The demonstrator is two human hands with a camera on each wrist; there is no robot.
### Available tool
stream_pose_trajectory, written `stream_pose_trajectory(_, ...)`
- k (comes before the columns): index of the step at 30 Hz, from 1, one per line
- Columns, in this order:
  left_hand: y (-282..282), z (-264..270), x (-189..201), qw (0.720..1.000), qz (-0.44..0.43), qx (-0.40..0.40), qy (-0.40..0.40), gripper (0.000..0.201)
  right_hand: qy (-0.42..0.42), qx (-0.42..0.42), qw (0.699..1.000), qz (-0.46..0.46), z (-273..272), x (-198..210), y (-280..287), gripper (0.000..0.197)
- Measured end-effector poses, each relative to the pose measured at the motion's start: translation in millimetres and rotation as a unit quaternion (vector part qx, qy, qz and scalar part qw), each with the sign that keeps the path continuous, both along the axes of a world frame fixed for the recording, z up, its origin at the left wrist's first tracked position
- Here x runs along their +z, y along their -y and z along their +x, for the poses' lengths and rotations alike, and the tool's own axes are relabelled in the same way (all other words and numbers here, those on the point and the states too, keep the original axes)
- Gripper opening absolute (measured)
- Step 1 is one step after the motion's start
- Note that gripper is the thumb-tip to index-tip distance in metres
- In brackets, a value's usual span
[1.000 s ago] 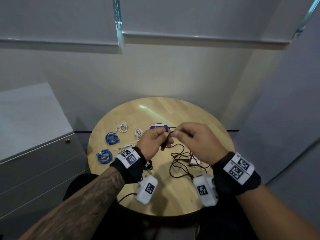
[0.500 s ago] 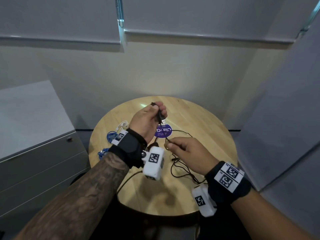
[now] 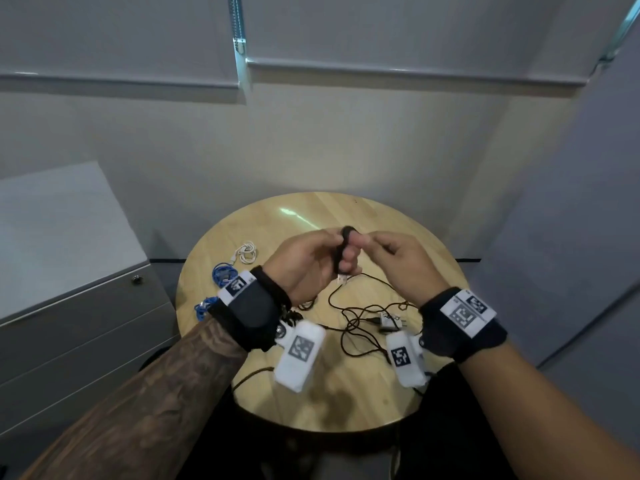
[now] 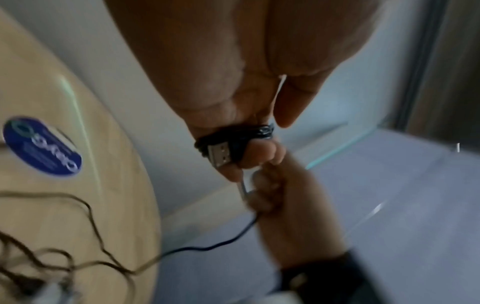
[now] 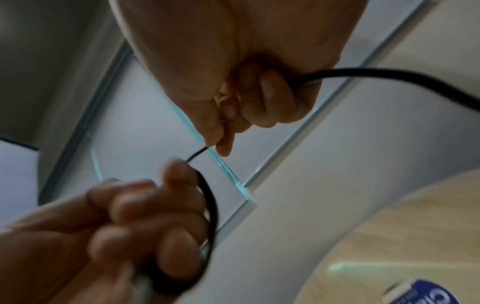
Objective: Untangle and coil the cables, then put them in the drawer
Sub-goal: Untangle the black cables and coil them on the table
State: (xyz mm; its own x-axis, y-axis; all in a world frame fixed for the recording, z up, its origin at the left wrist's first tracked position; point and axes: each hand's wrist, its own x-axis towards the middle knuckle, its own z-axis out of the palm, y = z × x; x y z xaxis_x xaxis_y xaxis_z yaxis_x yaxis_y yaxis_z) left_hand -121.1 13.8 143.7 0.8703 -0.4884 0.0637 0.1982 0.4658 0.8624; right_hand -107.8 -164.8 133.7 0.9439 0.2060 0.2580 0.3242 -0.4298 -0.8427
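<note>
Above the round wooden table (image 3: 398,220) my left hand (image 3: 332,254) holds a black USB cable (image 3: 341,252) wound in loops round its fingers, the metal plug (image 3: 341,279) hanging below. In the left wrist view the loops (image 4: 233,133) and plug (image 4: 221,153) sit across the fingertips. My right hand (image 3: 365,242) pinches the same cable (image 5: 197,153) close beside the left hand, and the cable runs on through its palm. The loose, tangled rest of the cable (image 3: 360,317) lies on the table under the hands.
Two blue coiled cables (image 3: 223,273) (image 3: 204,306) and a white one (image 3: 246,252) lie at the table's left. A small white adapter (image 3: 391,320) sits in the black tangle. A grey drawer cabinet (image 3: 86,323) stands shut at left. A blue sticker (image 4: 41,148) is on the table.
My right hand has risen from near the table up to my left hand, bringing cable with it. The left hand has dropped slightly and keeps hold of the loops.
</note>
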Motion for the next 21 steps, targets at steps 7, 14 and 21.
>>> stream_pose_trajectory(7,-8,28,-7,0.968,-0.128,0.214,-0.036,0.022,-0.012,0.116,0.982,-0.146,-29,-20,-13,0.028)
stream_pose_trajectory(14,-4,28,-32,0.931,0.225,0.253,0.136,0.02,0.014,0.099,0.993,-0.067,-31,15,-8,0.016)
stream_pose_trajectory(21,7,16,5,0.959,0.247,0.063,0.121,0.03,0.082,0.018,0.996,-0.03,21,32,8,0.007)
